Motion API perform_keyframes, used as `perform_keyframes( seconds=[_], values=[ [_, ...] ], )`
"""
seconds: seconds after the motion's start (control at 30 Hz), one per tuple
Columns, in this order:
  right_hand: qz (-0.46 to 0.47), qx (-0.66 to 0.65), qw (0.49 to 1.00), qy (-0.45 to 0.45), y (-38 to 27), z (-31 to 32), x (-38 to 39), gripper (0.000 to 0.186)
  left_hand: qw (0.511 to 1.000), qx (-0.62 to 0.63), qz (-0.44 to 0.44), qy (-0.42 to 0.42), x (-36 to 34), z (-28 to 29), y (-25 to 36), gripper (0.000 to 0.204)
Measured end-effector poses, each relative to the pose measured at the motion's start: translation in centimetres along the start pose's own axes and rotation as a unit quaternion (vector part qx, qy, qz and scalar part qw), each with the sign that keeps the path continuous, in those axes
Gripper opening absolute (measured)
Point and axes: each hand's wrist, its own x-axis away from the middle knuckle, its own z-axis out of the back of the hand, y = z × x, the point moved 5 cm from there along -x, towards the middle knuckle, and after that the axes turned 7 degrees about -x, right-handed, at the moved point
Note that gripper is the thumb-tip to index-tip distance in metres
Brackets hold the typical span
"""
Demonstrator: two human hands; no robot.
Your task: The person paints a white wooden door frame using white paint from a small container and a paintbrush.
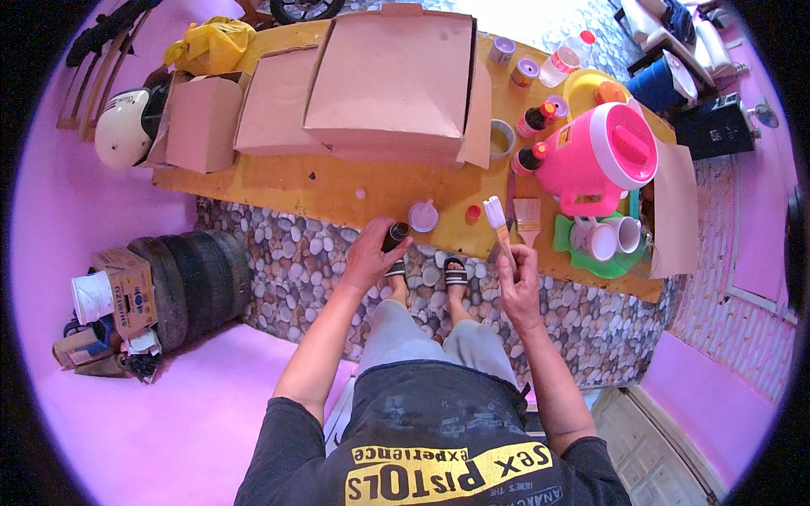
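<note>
We note a small dark bottle [394, 237], contents unseen, clasped in the left hand [368, 255] at the yellow table's [278, 181] near edge. Right hand [519, 278] grips a paintbrush [498, 221], bristles up.

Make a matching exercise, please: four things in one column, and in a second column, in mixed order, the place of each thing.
Things:
1. small dark bottle
2. paintbrush
3. white helmet
4. stacked tyres

Places:
A. on the floor, left of the yellow table
B. in the left hand
C. beyond the table's left end
D. in the right hand

Pairs: 1-B, 2-D, 3-C, 4-A
</note>
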Motion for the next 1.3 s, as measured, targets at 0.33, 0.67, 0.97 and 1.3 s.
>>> perform_keyframes(
  seconds=[0.33,0.67,0.97,1.3],
  values=[
    [0.027,0.052,0.996,0.066,-2.9,1.8,1.4,0.025,0.984,0.105,-0.124,0.074,2.6,2.5,4.1,0.043],
    [-0.054,0.146,0.971,0.180,-4.3,3.8,4.5,0.025,0.974,0.111,-0.193,-0.032,1.8,-1.1,10.1,0.044],
    [-0.077,0.229,0.947,0.210,-1.5,3.2,4.9,0.033,0.979,0.119,-0.155,-0.055,0.3,-7.5,9.5,0.046],
    [-0.057,0.172,0.962,0.204,-0.4,2.6,3.2,0.032,0.983,0.107,-0.141,-0.044,-2.2,-10.3,9.6,0.048]
  ],
)
